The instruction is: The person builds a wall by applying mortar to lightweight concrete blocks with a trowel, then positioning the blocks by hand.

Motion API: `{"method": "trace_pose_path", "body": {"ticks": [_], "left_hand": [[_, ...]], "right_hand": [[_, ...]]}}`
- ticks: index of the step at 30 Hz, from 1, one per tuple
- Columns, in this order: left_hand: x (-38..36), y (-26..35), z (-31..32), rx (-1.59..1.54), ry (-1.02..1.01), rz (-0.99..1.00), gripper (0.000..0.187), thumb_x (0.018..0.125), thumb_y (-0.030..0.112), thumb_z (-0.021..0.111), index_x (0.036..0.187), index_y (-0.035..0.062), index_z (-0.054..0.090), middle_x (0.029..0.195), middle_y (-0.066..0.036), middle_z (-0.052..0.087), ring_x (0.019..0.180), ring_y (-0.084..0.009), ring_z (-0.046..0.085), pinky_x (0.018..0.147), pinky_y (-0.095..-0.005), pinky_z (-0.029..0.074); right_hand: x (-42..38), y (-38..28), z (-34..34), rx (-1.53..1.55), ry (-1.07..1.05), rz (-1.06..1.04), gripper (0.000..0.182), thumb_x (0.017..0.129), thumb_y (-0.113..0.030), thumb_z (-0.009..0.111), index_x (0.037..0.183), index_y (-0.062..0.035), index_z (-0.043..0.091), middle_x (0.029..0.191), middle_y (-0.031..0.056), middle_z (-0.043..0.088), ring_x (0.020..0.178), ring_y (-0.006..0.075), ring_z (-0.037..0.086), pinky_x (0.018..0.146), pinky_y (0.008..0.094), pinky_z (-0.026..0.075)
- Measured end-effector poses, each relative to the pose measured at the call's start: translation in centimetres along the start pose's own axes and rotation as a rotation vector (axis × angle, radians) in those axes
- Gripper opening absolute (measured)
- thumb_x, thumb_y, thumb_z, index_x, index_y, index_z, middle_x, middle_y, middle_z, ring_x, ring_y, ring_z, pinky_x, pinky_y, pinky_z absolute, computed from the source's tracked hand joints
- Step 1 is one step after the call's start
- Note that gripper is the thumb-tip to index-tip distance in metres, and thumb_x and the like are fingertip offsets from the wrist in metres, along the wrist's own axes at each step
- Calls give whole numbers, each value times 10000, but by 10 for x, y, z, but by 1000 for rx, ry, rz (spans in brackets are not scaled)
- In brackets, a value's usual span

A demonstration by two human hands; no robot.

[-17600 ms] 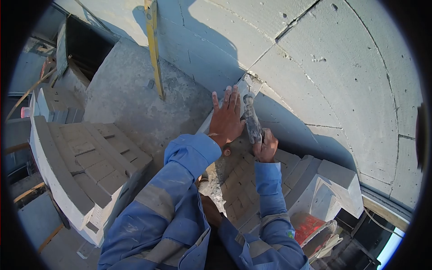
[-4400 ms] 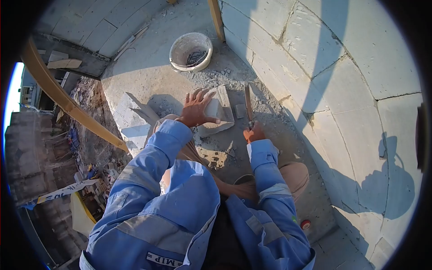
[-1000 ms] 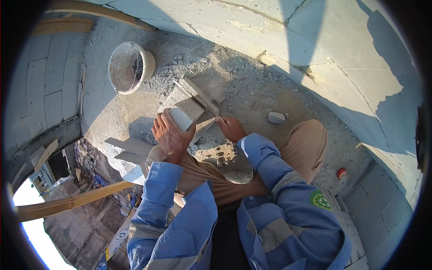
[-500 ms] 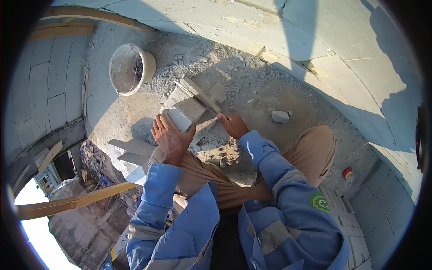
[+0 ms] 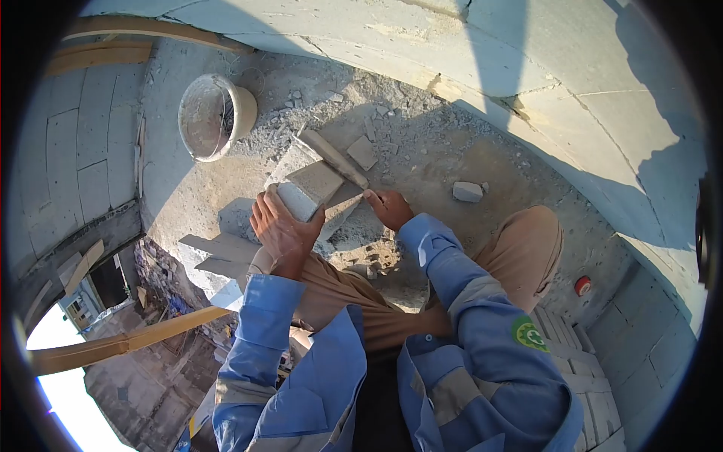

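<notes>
My left hand (image 5: 286,230) lies with spread fingers and thumb around the near end of a pale grey block (image 5: 296,202), pressing on it. The block rests on other flat grey pieces on the dusty ground. My right hand (image 5: 389,210) is closed in a pinch just right of the block, at the lower end of a long narrow grey strip (image 5: 333,158). What exactly lies between its fingertips is too small to make out. A flat loose fragment (image 5: 362,153) lies beyond the strip.
A dusty bucket (image 5: 245,113) stands at the upper left. Rubble and a small block chunk (image 5: 468,191) lie on the ground. Block walls (image 5: 557,143) rise ahead and to the sides. A wooden beam (image 5: 128,345) crosses the lower left; a red round object (image 5: 582,286) lies right.
The narrow strip beside the block has tilted slightly, and its gap to the loose fragment looks wider. Both hands keep nearly the same places; the view has shifted a little.
</notes>
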State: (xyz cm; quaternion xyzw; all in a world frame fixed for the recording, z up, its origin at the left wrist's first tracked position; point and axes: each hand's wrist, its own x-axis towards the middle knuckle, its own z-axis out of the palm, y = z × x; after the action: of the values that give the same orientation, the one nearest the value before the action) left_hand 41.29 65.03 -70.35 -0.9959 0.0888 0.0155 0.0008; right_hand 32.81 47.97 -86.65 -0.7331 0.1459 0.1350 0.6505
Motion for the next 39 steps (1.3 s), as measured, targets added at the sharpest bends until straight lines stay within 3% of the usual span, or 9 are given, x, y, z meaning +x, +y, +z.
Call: {"method": "trace_pose_path", "body": {"ticks": [8, 11, 14, 21, 26, 29, 32, 36, 39], "left_hand": [[1, 0, -6, -58, 7, 28, 934, 601, 439, 872, 1304, -12, 455, 1135, -199, 548, 1114, -393, 536, 977, -493, 416], [-1, 2, -7, -69, 10, -3, 908, 602, 434, 871, 1290, 1, 467, 1130, -170, 545, 1092, -364, 538, 953, -478, 417], [-2, 1, -7, -77, 22, -23, 890, 601, 428, 872, 1284, 19, 473, 1143, -155, 540, 1093, -345, 536, 937, -472, 418], [4, -1, -4, -105, 41, 44, 895, 586, 434, 870, 1271, 16, 473, 1134, -150, 545, 1079, -342, 536, 927, -468, 420], [1, 1, -5, -86, 12, 14, 900, 589, 439, 867, 1270, 4, 471, 1116, -157, 551, 1071, -355, 543, 921, -476, 427], [-2, 1, -4, -70, 17, 35, 902, 597, 449, 864, 1276, 3, 472, 1118, -162, 551, 1069, -362, 543, 926, -478, 430], [4, 3, -6, -25, 36, 32, 903, 608, 457, 861, 1283, 1, 470, 1126, -168, 547, 1085, -363, 537, 945, -480, 427], [0, 4, -3, -51, -4, 2, 907, 616, 457, 856, 1299, 4, 467, 1140, -169, 546, 1101, -360, 534, 963, -476, 419], [1, 1, -7, -27, -29, 5, 909, 612, 449, 859, 1301, 4, 466, 1150, -167, 544, 1101, -350, 536, 970, -477, 414]], "right_hand": [[6, 9, 1, 54, -40, 31, 620, 1010, -512, 492, 777, 50, 613, 636, 216, 531, 587, 312, 485, 607, 447, 409], [-3, -22, 5, 120, -52, 36, 601, 1017, -488, 493, 749, 46, 562, 619, 164, 512, 593, 215, 437, 585, 423, 385], [-6, -66, -2, 227, -128, -25, 593, 1020, -478, 491, 744, 45, 543, 617, 148, 503, 602, 192, 435, 582, 413, 379], [-2, -22, -5, 130, -20, 4, 591, 1005, -495, 503, 767, 41, 573, 613, 174, 494, 593, 202, 444, 581, 413, 389], [-15, -90, -8, 61, -104, -147, 596, 1003, -499, 498, 785, 46, 606, 647, 252, 543, 578, 344, 512, 607, 454, 414], [-7, -43, -3, 8, -24, -80, 595, 1005, -500, 496, 789, 43, 607, 657, 264, 549, 592, 385, 529, 613, 464, 417], [2, 2, -2, -73, -24, 48, 588, 1003, -494, 507, 792, 45, 607, 657, 251, 563, 589, 368, 529, 613, 455, 417], [-10, -30, -3, 19, -60, -68, 589, 1009, -494, 496, 844, 53, 640, 677, 245, 593, 604, 365, 550, 621, 446, 425], [4, 17, -1, 31, -50, 121, 582, 1009, -494, 501, 917, 56, 665, 665, 206, 587, 597, 274, 492, 617, 428, 421]]}}
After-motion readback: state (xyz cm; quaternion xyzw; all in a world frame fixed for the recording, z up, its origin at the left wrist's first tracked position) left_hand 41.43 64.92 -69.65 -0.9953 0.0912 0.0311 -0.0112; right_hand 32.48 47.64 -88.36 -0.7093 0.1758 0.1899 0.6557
